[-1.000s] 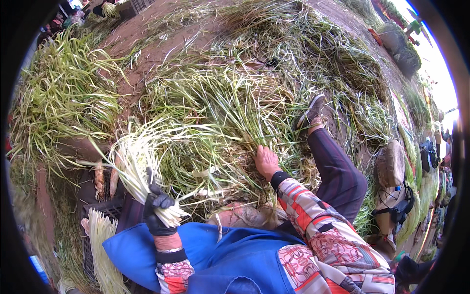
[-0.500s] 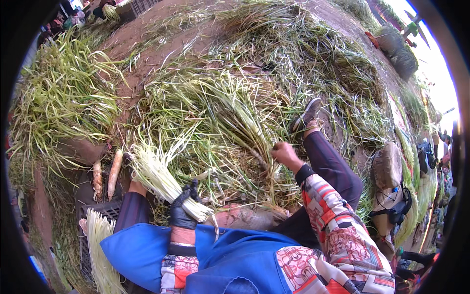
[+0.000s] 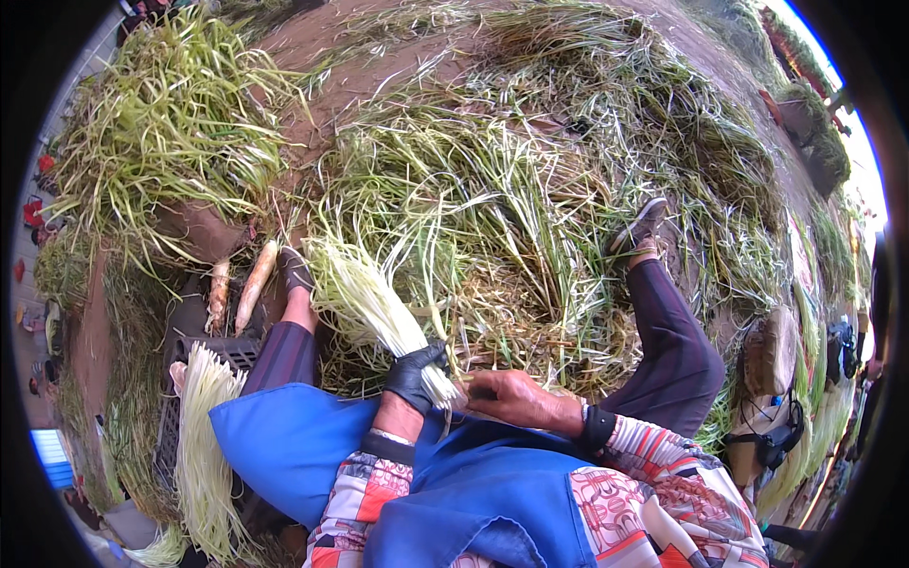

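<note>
The gloved left hand (image 3: 417, 377) wrapped round the pale stalk bundle (image 3: 379, 310) near its butts, seemingly keeping it together, tops toward eleven o'clock; at three o'clock, the right hand (image 3: 523, 399) curled beside the butts, any pinch unclear.

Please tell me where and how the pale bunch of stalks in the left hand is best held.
Probably grip the bunch near its narrow end, where the left hand is: stalks lie tight together there, while the far end fans out. Come from the body's side, closing across the stalks, since the bunch slants away, narrow end nearest.
</note>
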Demonstrator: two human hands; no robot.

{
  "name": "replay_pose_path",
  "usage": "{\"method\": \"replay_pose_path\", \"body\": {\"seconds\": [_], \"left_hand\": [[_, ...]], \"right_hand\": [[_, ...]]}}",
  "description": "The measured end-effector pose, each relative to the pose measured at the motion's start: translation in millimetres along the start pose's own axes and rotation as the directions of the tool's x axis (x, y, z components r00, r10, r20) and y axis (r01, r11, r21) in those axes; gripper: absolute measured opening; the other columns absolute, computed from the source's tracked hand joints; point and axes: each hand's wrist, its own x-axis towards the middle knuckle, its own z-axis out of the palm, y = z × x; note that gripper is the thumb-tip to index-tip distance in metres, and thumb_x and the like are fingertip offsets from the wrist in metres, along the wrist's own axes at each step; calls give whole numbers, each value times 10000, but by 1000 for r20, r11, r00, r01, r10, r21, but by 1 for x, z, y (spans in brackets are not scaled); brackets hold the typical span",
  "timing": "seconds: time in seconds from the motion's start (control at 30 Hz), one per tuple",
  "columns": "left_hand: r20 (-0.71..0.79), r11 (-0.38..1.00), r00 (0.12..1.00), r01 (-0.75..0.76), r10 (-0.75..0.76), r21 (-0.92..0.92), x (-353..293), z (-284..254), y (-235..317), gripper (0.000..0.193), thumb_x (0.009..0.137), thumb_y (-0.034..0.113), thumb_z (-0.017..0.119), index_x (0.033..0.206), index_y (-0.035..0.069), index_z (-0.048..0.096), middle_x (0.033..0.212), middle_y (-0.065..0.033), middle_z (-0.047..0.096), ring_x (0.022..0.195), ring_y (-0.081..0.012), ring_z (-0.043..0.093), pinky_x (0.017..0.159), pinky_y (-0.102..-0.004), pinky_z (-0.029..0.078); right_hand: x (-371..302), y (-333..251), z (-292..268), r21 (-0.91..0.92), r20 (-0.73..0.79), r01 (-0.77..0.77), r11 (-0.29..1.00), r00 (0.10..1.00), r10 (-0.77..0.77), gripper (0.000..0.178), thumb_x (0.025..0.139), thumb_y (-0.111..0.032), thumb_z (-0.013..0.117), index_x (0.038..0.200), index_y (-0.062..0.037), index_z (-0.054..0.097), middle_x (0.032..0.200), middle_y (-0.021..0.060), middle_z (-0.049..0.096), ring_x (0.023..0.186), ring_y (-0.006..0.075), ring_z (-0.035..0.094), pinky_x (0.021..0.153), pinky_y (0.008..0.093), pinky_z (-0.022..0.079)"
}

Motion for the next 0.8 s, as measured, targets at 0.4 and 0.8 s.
{"method": "replay_pose_path", "body": {"seconds": [0.4, 0.8], "left_hand": [[-14, 998, 998, -63, 63, -30, 2, 10, -1, 179, 782, -15, 700, 945, 25, 640, 771, -43, 625, 634, -155, 601, 554, -268, 493], [-23, 958, 966, -257, 256, -131, -13, 17, 44, 144, 826, 102, 697, 900, 11, 614, 692, -37, 587, 584, -176, 579, 551, -314, 511]], "right_hand": [[81, 10, -3, 354, -258, -224, 908, 910, 325, 352, 844, -306, 666, 937, 32, 684, 878, 164, 664, 751, 253, 638, 708, 373, 499], [-61, 131, -151, -756, -522, -508, 413, 848, 89, 34, 782, -53, 591, 801, -75, 608, 894, 107, 566, 737, 221, 639, 581, 375, 527]]}}
